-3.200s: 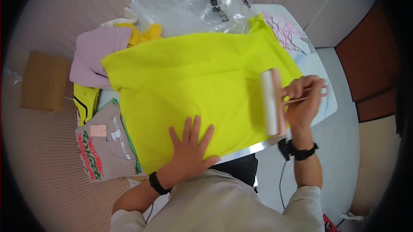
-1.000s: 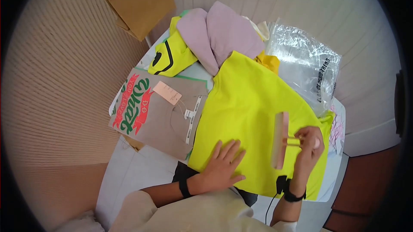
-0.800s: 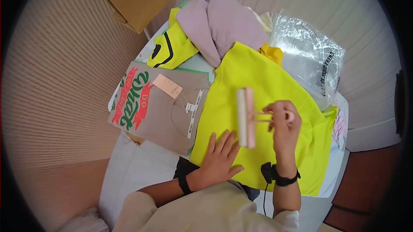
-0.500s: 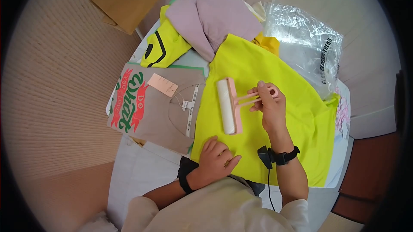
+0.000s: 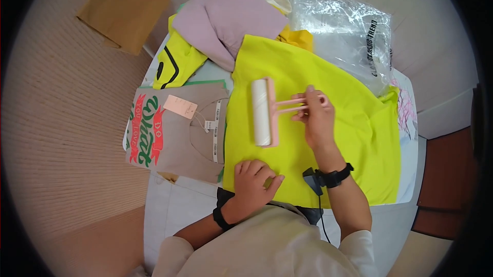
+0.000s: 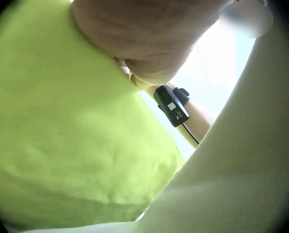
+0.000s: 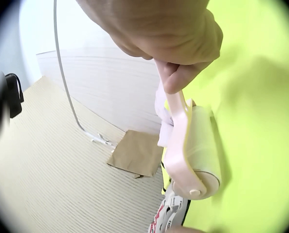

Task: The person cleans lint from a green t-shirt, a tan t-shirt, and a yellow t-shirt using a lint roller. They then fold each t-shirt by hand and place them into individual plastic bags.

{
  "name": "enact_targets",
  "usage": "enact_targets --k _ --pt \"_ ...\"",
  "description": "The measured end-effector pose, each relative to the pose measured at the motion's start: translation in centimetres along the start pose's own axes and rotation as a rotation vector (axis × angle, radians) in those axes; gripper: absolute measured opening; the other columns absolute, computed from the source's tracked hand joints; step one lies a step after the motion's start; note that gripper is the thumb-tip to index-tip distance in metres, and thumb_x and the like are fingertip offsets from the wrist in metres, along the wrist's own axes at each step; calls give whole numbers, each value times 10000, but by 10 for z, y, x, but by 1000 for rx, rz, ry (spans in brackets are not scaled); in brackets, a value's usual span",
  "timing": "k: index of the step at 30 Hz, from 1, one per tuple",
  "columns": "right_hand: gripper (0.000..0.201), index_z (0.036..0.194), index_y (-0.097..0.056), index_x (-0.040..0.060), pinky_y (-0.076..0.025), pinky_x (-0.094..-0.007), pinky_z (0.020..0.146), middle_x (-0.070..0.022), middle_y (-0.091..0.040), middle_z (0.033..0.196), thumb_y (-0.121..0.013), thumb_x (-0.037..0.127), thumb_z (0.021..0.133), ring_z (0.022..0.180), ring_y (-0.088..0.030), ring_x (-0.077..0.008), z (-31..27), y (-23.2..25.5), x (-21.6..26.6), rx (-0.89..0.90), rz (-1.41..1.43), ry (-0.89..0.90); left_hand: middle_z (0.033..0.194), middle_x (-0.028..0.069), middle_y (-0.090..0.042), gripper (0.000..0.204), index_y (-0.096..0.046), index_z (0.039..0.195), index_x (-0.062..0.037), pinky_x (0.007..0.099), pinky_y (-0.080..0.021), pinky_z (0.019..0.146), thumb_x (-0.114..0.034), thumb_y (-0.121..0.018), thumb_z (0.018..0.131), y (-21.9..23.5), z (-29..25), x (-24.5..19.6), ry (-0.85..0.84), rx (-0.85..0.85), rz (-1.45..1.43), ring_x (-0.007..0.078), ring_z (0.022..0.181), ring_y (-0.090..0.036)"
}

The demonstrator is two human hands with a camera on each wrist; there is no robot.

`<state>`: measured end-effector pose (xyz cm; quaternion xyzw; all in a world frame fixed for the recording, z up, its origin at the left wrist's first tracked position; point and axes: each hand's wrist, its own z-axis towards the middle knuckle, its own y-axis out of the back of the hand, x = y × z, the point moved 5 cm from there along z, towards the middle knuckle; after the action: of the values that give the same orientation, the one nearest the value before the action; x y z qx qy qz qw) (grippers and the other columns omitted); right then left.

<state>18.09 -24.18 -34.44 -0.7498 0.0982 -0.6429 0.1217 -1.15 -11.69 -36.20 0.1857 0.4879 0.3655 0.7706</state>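
Note:
A bright yellow-green garment (image 5: 328, 153) lies spread on the table. My right hand (image 5: 319, 122) grips the pink handle of a lint roller (image 5: 262, 112), its white roll over the garment's left part. In the right wrist view, the lint roller (image 7: 199, 141) has its roll right at the yellow-green cloth, and my right hand (image 7: 169, 34) wraps the handle. My left hand (image 5: 251, 184) rests at the garment's front left edge, fingers loosely bent with nothing seen in them. The left wrist view has the left hand (image 6: 139, 34) over the cloth, its fingertips hidden.
A grey printed T-shirt (image 5: 179, 148) with a pink tag (image 5: 180, 107) lies at left. Behind are a mauve garment (image 5: 246, 15), a yellow one with black lines (image 5: 177, 63) and a clear plastic bag (image 5: 344, 35). A brown carton (image 5: 126, 10) stands beyond the table.
The lint roller has travelled from the garment's right side to its left part. My left hand has gone from spread flat to loosely bent fingers. The head view has turned leftward.

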Motion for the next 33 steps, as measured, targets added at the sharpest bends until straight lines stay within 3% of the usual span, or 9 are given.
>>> enact_targets --k 4,10,16,18,20,22,25,28,33 --pt "304 954 -675 18 -587 -265 530 -93 -732 902 -688 310 1036 618 -580 -74 -9 -17 -23 0 76 -58 908 16 -562 242 -635 812 -171 412 -356 812 -254 -860 781 -2 7 -1 -19 124 45 266 891 -537" --pt "324 957 -651 37 -591 -257 556 -100 -733 947 -668 348 1045 642 -588 -72 -7 27 3 -53 164 -49 961 23 -578 219 -665 851 -181 413 -358 836 -271 -854 787 -5 3 1 5 149 105 272 925 -536" --pt "308 1007 -637 44 -594 -258 592 -105 -733 972 -656 348 1052 674 -578 -73 -17 27 -5 -89 160 -83 1013 80 -587 352 -648 1042 -133 483 -403 916 -262 -851 784 22 30 8 -51 288 27 336 1045 -560" --pt "305 999 -642 47 -594 -261 593 -100 -733 971 -659 347 1050 676 -573 -72 -17 19 -13 -85 203 -103 1091 117 -605 448 -609 1125 -110 517 -400 984 -230 -856 770 45 58 26 95 456 237 359 1134 -555" --pt "292 982 -656 47 -593 -264 584 -87 -731 950 -670 331 1045 665 -566 -68 -19 5 -15 -69 245 -121 1216 143 -591 584 -575 1199 -99 510 -391 1035 -226 -885 721 64 97 50 79 587 437 375 1214 -529" --pt "290 970 -663 43 -593 -268 575 -80 -729 934 -673 323 1044 653 -561 -67 -20 -10 -23 -29 227 -157 1430 192 -522 896 -505 1407 -74 538 -313 1162 -297 -937 654 66 129 78 -82 603 421 434 1389 -431" --pt "297 961 -672 34 -595 -276 562 -67 -726 907 -685 321 1036 637 -560 -64 -19 -18 -36 4 247 -154 1571 225 -415 1244 -351 1578 -40 596 -163 1250 -361 -989 560 54 155 94 -166 780 409 473 1522 -271" --pt "310 959 -668 43 -596 -274 577 -70 -729 924 -679 343 1037 654 -572 -68 -18 -15 -36 0 229 -152 1650 239 -327 1423 -229 1647 -28 670 -12 1251 -499 -977 531 40 161 110 -90 879 475 470 1583 -135" --pt "324 969 -655 57 -592 -273 594 -77 -735 961 -666 373 1041 674 -586 -76 -16 25 -17 -77 99 -93 1602 246 -403 1360 -379 1578 15 726 -11 1219 -695 -884 533 38 161 107 -309 902 796 452 1579 -145"
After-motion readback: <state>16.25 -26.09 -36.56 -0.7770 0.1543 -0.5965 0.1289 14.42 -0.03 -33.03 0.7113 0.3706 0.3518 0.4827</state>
